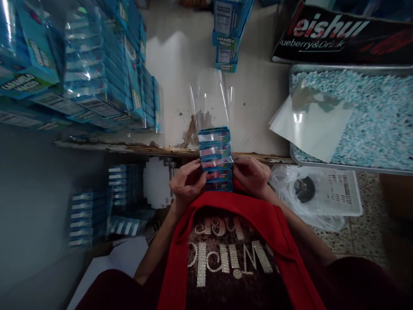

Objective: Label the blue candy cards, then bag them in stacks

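Note:
A row of several small blue candy boxes [215, 160] sits inside a clear plastic bag [211, 101] whose open end lies on the white table, pointing away from me. My left hand [187, 181] grips the left side of the row, fingers curled around the boxes and bag. My right hand [251, 174] pinches the right side in the same way. The near end of the row rests against my red apron at the table edge.
Wrapped bundles of blue boxes [97, 69] are piled at the left. More blue boxes [227, 34] stand at the far middle. A metal tray [351, 165] of blue-white candies with a clear sheet on it sits right. A white basket [342, 193] is below.

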{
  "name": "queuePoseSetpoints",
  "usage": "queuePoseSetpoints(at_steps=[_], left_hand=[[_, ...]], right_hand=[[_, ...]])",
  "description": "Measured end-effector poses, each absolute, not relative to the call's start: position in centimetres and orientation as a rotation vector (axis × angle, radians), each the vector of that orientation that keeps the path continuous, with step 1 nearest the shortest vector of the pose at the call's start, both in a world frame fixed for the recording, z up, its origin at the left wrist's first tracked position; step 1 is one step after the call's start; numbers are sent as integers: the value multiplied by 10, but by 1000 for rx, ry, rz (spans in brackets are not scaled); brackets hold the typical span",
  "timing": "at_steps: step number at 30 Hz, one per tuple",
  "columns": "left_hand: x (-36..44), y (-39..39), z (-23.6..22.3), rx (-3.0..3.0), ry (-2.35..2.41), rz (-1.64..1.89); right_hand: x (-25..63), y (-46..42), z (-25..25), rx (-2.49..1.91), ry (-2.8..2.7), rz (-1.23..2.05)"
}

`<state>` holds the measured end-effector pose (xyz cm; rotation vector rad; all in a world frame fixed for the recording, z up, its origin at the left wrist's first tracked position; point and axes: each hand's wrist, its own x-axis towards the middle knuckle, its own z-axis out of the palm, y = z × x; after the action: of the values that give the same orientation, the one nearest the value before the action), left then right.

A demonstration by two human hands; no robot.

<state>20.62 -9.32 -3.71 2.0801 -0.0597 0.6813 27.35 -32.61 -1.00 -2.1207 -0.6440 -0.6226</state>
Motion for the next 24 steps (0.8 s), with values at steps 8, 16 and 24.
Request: queuePoseSetpoints(at_steps=[8,16,24], left_hand=[[208,-94,-29,2100,-62,782],[220,-90,-23,2228,-278,1061],[225,-73,-1,2396,-683,1140]], right_hand=[[271,-333,-2,-2145,-768,-583],[290,-327,-9,-2149,-671,-557],[270,-342,-7,-1933,-580,-389]])
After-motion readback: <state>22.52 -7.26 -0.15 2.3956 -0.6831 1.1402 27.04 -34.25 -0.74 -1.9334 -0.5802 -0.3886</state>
